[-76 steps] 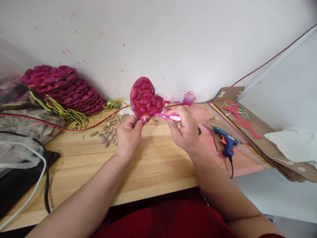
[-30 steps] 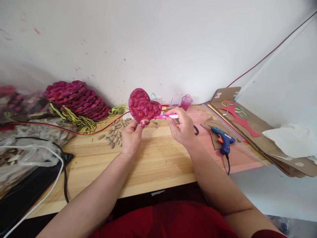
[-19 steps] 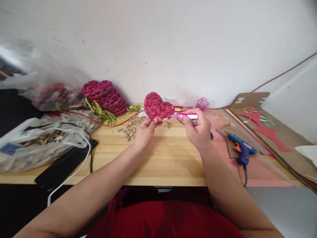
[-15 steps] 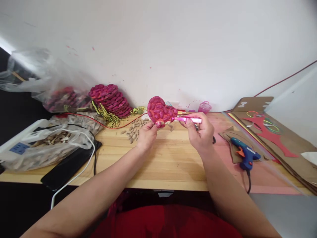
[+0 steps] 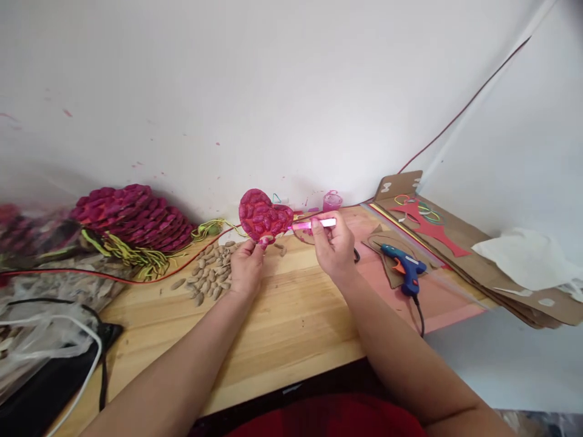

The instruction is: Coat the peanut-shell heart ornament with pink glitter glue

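Note:
My left hand (image 5: 247, 265) is closed on the lower edge of a heart-shaped plaque (image 5: 262, 215), held above the table. Its face is covered with peanut shells painted magenta; a pale unpainted patch shows near my thumb. In my right hand (image 5: 334, 246) is a slim paintbrush (image 5: 324, 223) with a white handle smeared pink. The brush points left, and its pink tip meets the plaque's right edge. Loose unpainted peanuts (image 5: 207, 273) lie on the table to the left of my left hand.
A stack of magenta plaques (image 5: 136, 215) with yellow-green cords (image 5: 130, 255) leans at the left. A pink-stained cup (image 5: 332, 200) stands by the wall. On the right are a blue glue gun (image 5: 405, 267), cardboard sheets (image 5: 514, 306) and red cutouts (image 5: 437, 237). A red cable crosses the back left.
The view has turned to the right, so the table contents appear farther left. Both hands keep their holds, with the brush tip still at the plaque's right edge.

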Tool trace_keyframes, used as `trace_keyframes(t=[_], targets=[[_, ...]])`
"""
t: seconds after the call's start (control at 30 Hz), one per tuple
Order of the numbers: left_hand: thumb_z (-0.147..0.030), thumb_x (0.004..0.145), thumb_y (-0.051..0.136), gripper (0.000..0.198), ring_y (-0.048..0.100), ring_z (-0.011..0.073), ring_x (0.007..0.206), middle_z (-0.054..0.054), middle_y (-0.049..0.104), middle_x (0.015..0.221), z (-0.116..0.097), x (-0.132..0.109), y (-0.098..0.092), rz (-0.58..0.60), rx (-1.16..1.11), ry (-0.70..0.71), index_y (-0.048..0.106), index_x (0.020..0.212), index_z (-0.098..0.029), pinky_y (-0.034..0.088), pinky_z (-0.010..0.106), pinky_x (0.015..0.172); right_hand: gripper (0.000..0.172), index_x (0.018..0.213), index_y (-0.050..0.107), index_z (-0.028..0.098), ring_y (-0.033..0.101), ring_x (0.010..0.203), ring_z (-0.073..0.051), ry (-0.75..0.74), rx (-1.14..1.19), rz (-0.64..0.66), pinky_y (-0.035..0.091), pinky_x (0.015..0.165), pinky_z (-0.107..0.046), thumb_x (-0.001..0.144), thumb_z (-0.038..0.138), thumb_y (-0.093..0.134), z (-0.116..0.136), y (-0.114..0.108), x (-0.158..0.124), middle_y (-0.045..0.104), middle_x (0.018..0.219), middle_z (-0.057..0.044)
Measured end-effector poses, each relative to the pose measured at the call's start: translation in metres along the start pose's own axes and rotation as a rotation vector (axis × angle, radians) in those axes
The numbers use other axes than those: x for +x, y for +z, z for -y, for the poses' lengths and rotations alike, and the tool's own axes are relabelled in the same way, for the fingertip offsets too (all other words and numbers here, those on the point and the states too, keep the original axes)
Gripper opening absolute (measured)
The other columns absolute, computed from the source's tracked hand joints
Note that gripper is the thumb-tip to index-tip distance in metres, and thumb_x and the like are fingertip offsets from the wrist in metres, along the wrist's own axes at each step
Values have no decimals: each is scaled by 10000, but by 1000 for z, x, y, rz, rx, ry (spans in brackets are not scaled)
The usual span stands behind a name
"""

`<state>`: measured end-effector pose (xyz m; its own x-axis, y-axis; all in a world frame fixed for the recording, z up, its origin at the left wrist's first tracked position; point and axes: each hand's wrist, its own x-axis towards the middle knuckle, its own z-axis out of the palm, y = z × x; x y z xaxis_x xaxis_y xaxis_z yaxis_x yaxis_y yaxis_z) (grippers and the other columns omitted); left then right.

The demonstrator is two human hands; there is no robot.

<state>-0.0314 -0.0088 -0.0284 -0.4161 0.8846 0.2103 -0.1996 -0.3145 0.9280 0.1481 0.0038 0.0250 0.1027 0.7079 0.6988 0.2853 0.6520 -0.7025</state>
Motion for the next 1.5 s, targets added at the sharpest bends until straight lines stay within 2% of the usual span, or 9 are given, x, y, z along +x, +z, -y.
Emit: trace_keyframes(t=[0.1,0.3,0.47,0.67,0.83,0.97,1.07,1.17,1.5], targets=[[-437,756,806,318,694,231,932,82,796,925,4,-4,-3,40,69,38,812,922,-166,516,329,834,162,954,617,219,640,720,-157,-17,-49,41,497,678,-292,976,379,603,-2,4,-2,717,856,-31],[-432,810,753,281,704,243,916,65,777,851,2,-4,-5,54,152,30,813,929,-185,537,338,796,130,966,629,226,636,721,-158,-26,-103,78,486,683,-297,981,347,585,-3,4,-4,726,858,-28],[-450,822,743,313,698,246,934,76,798,924,3,-5,-6,73,192,31,812,955,-175,530,349,827,158,957,610,215,622,681,-139,-17,-95,168,470,652,-277,986,367,577,-4,4,-5,717,826,-18],[-446,817,745,315,689,244,926,71,800,932,3,-5,-6,65,194,29,812,967,-177,521,338,805,166,950,621,214,625,744,-170,0,-172,115,467,679,-299,973,375,588,-10,4,-4,713,818,-34],[-400,775,800,240,676,241,874,60,776,840,-1,-7,-3,49,92,-29,814,903,-198,503,311,715,169,942,614,225,616,717,-160,47,-96,126,473,675,-296,982,387,581,-7,4,-4,699,784,-13],[-406,744,833,250,596,165,676,51,750,798,-6,-8,-1,26,2,-84,799,858,-186,412,253,565,168,931,616,224,615,738,-170,70,-118,99,470,675,-300,969,387,593,-7,5,-4,684,787,-18],[-443,704,865,323,380,75,499,21,710,729,-7,-8,0,14,-44,-124,795,851,-164,247,223,458,174,922,616,224,622,753,-171,92,-84,80,476,689,-302,961,393,603,-10,6,-5,666,772,-15],[-459,676,893,379,246,52,469,-29,592,587,-6,-8,-1,32,-73,-154,805,883,-154,136,222,438,193,932,615,221,620,719,-155,127,3,76,487,696,-301,958,411,601,-11,7,-4,654,769,-3],[-433,631,921,391,253,45,480,21,717,748,-7,-7,1,22,-143,-190,787,863,-147,147,230,436,177,914,611,216,615,678,-133,153,50,54,482,655,-278,936,392,616,-9,8,-3,666,783,3]])
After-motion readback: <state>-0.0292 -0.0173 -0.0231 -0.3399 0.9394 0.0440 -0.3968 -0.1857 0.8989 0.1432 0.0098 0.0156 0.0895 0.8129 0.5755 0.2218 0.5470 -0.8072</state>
